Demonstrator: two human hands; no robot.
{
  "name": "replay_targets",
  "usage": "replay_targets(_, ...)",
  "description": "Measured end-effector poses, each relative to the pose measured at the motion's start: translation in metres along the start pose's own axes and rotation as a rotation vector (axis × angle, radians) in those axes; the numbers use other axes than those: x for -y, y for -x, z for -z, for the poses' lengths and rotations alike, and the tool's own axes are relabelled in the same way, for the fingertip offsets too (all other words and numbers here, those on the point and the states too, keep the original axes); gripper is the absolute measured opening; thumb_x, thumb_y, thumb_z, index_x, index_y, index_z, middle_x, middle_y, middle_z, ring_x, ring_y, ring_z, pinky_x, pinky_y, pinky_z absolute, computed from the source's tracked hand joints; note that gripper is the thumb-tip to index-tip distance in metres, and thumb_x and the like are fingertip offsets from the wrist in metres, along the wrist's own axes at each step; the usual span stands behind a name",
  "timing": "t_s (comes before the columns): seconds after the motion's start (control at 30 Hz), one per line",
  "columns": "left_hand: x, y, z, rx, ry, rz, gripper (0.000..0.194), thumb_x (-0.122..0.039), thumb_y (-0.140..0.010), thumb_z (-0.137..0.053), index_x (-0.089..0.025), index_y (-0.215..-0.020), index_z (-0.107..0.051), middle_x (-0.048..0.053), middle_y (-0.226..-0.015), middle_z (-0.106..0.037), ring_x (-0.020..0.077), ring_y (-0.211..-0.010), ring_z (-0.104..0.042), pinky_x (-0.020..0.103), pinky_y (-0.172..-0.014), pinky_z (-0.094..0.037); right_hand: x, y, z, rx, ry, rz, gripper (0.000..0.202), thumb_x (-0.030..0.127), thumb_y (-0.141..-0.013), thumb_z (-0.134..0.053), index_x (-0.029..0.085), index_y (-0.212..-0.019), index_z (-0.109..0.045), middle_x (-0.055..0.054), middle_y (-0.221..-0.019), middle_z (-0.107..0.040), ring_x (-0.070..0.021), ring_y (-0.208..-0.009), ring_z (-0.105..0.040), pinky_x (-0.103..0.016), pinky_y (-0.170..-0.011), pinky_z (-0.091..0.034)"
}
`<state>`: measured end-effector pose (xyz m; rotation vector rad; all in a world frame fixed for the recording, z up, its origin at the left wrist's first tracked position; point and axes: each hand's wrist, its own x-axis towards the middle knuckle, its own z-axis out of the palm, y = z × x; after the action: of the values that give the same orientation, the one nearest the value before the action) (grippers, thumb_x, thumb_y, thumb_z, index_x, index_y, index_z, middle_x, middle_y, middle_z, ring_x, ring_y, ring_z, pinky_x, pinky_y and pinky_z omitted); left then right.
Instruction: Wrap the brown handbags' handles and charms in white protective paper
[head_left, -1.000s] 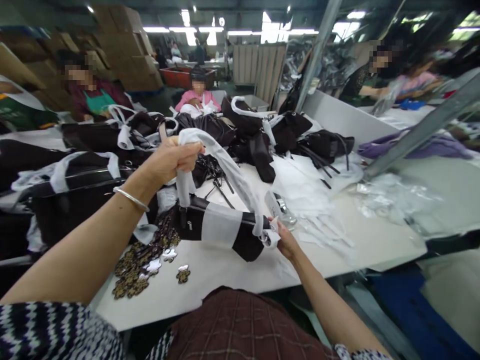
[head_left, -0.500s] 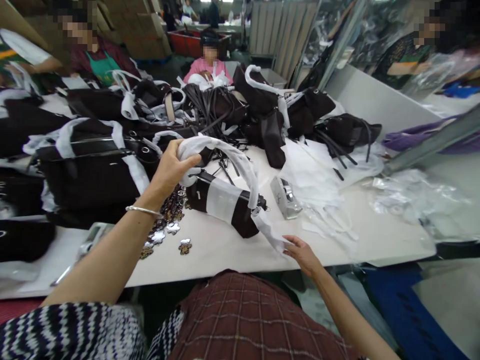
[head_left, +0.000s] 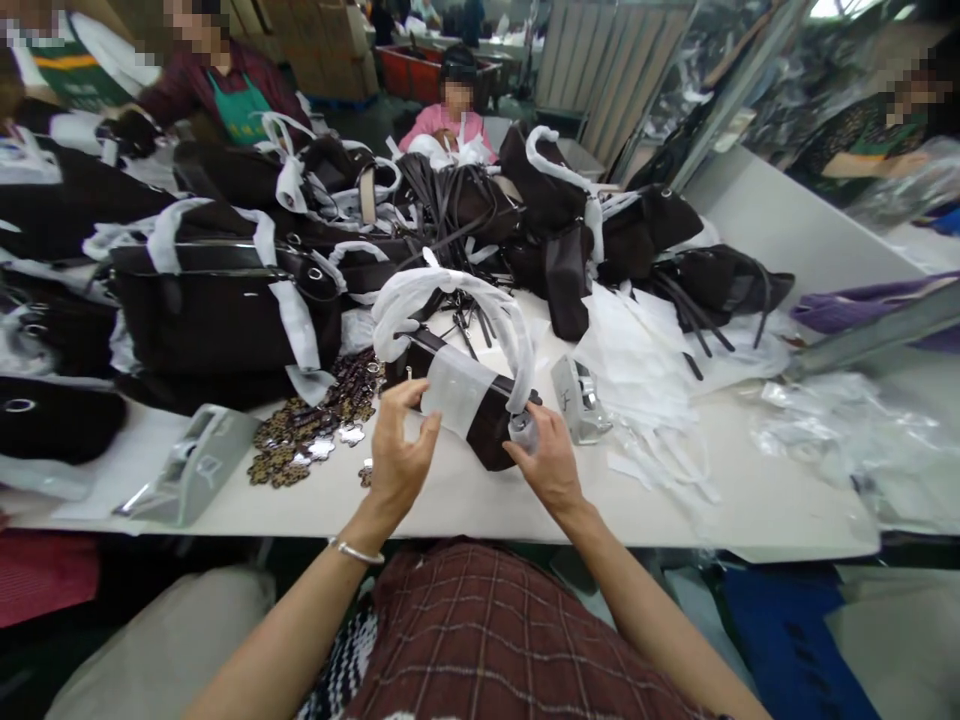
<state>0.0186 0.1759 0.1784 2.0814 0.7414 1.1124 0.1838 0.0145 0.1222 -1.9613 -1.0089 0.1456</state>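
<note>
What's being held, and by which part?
Right hand: the small dark bag, by the white wrapping at its right end. Left hand: open beside the bag, no grip visible.

Two hands [head_left: 551,460], six-plus dark bags [head_left: 491,428], two tape dispensers [head_left: 184,475], one bracelet [head_left: 358,552]

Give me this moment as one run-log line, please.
left hand: open, near small dark handbag | right hand: closed on white wrapping at handbag's right end | nearby: patterned cutout pieces heaped left of handbag
</note>
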Motion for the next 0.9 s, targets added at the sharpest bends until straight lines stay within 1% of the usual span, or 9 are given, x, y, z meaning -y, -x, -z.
replay_targets(0.07, 0.001, 0.018, -0.010, 0.142, 0.068, 0.121, 0.023, -0.023, -0.090, -0.057, -0.022, -0.114, -0.061, 0.007, -0.111, -0.066, 0.0206, -0.100, -0.062, 0.037, -0.093, -0.051, -0.002, -0.002, -0.003, -0.009, 0.029, 0.027, 0.060, 0.029, -0.078, -0.071, 0.022, -0.134, -0.051, -0.013, -0.127, -0.056, -0.0306, -0.124, -0.048, -0.052, -0.111, -0.036)
replay_targets(0.13, 0.002, 0.030, -0.020, 0.304, 0.139, 0.226, 0.017, -0.023, -0.090, -0.057, -0.021, -0.105, -0.064, 0.006, -0.102, -0.069, 0.0193, -0.093, -0.064, 0.035, -0.088, -0.051, -0.002, -0.002, 0.002, 0.027, -0.008, -0.004, 0.057, 0.027, -0.077, -0.069, 0.022, -0.132, -0.052, -0.012, -0.125, -0.057, -0.0293, -0.119, -0.051, -0.049, -0.107, -0.041)
replay_targets(0.27, -0.001, 0.043, -0.046, 0.569, 0.329, 0.443, 0.020, -0.024, -0.085, -0.062, -0.019, -0.104, -0.065, 0.007, -0.104, -0.070, 0.0203, -0.094, -0.066, 0.033, -0.086, -0.051, 0.003, -0.001, 0.020, 0.174, -0.219, -0.254, 0.060, 0.031, -0.074, -0.071, 0.026, -0.131, -0.051, -0.008, -0.126, -0.059, -0.0254, -0.109, -0.058, -0.041, -0.091, -0.049)
replay_targets(0.33, -0.004, 0.047, -0.060, 0.631, 0.470, 0.542, 0.028, -0.029, -0.084, -0.064, -0.017, -0.109, -0.063, 0.009, -0.109, -0.069, 0.0208, -0.096, -0.066, 0.034, -0.087, -0.052, 0.003, 0.000, 0.025, 0.250, -0.327, -0.351, 0.063, 0.033, -0.072, -0.073, 0.027, -0.131, -0.050, -0.007, -0.122, -0.061, -0.0237, -0.107, -0.060, -0.039, -0.090, -0.049)
replay_targets(0.43, -0.008, 0.049, -0.074, 0.605, 0.618, 0.646, 0.035, -0.042, -0.085, -0.063, -0.015, -0.107, -0.062, 0.010, -0.106, -0.069, 0.0207, -0.095, -0.066, 0.033, -0.082, -0.053, -0.001, 0.004, 0.025, 0.266, -0.407, -0.394, 0.064, 0.033, -0.069, -0.076, 0.028, -0.128, -0.049, -0.006, -0.119, -0.061, -0.0231, -0.108, -0.060, -0.038, -0.091, -0.049)
replay_targets(0.6, -0.009, 0.046, -0.088, 0.520, 0.673, 0.800, 0.041, -0.056, -0.085, -0.058, -0.015, -0.088, -0.059, 0.005, -0.086, -0.066, 0.0173, -0.082, -0.064, 0.029, -0.073, -0.053, -0.009, 0.013, 0.016, 0.256, -0.397, -0.272, 0.049, 0.031, -0.070, -0.076, 0.026, -0.114, -0.054, -0.006, -0.116, -0.060, -0.0230, -0.110, -0.057, -0.039, -0.095, -0.049)
replay_targets(0.67, -0.007, 0.045, -0.093, 0.495, 0.639, 0.818, 0.037, -0.052, -0.082, -0.063, -0.015, -0.086, -0.059, 0.004, -0.082, -0.065, 0.0162, -0.076, -0.062, 0.027, -0.068, -0.051, -0.011, 0.016, 0.014, 0.270, -0.415, -0.248, 0.045, 0.031, -0.072, -0.075, 0.025, -0.112, -0.055, -0.005, -0.114, -0.059, -0.0222, -0.108, -0.058, -0.040, -0.096, -0.049)
replay_targets(0.73, -0.004, 0.046, -0.097, 0.485, 0.575, 0.789, 0.030, -0.041, -0.077, -0.069, -0.014, -0.087, -0.061, 0.003, -0.079, -0.064, 0.0154, -0.074, -0.060, 0.026, -0.065, -0.048, -0.012, 0.018, 0.014, 0.272, -0.468, -0.259, 0.043, 0.032, -0.073, -0.074, 0.025, -0.111, -0.055, -0.005, -0.113, -0.059, -0.0217, -0.108, -0.058, -0.039, -0.095, -0.050)
replay_targets(0.9, -0.003, 0.049, -0.096, 0.531, 0.589, 0.673, 0.025, -0.024, -0.074, -0.066, -0.016, -0.097, -0.063, 0.002, -0.093, -0.066, 0.0157, -0.084, -0.060, 0.025, -0.075, -0.046, -0.010, 0.020, 0.021, 0.279, -0.585, -0.350, 0.036, 0.034, -0.076, -0.072, 0.025, -0.108, -0.058, -0.004, -0.113, -0.061, -0.0216, -0.112, -0.056, -0.037, -0.095, -0.050)
